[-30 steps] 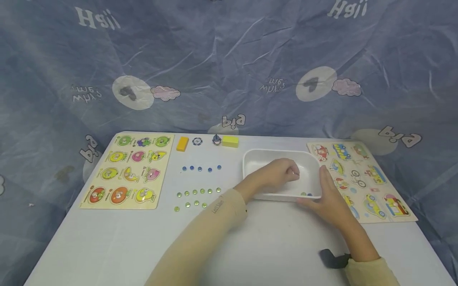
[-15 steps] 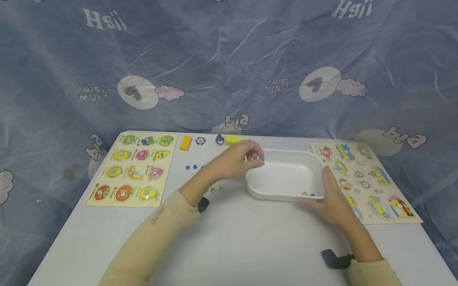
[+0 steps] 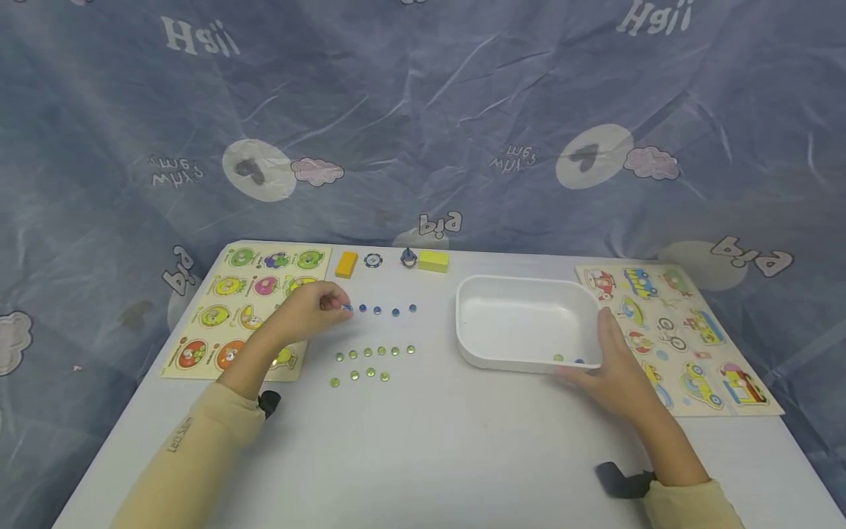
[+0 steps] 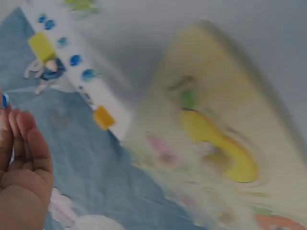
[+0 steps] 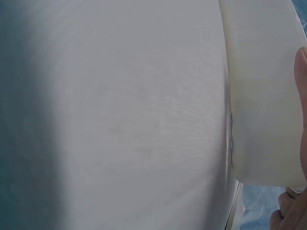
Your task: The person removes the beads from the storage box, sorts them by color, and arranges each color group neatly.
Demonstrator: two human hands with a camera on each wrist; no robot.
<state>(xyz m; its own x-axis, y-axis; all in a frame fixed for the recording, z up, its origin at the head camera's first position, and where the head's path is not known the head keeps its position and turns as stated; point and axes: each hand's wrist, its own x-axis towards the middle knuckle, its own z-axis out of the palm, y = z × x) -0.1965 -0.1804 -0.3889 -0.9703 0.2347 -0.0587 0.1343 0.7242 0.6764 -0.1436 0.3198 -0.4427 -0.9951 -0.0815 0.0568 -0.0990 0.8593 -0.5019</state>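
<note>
My left hand [image 3: 311,312] is at the left end of a row of blue glass gems [image 3: 395,312], over the table. Its fingertips pinch a blue gem [image 4: 5,100], seen at the edge of the left wrist view. Nearer me lie two rows of green gems [image 3: 368,353]. My right hand [image 3: 615,371] grips the right near corner of a white plastic box [image 3: 522,364], thumb along the near side and fingers at the right wall. Inside the box, by that corner, are a green gem [image 3: 558,358] and a blue gem [image 3: 579,361].
A fruit puzzle board [image 3: 228,316] lies at the left, partly under my left forearm. A vehicle puzzle board [image 3: 651,316] is on the right, behind my right hand. Along the back edge stand an orange block [image 3: 346,264], a patterned disc [image 3: 373,261], a small figurine [image 3: 408,258] and a yellow block [image 3: 433,261].
My left hand has come out of the box with a blue gem and moved left to the end of the blue row. My right hand keeps its grip on the box.
</note>
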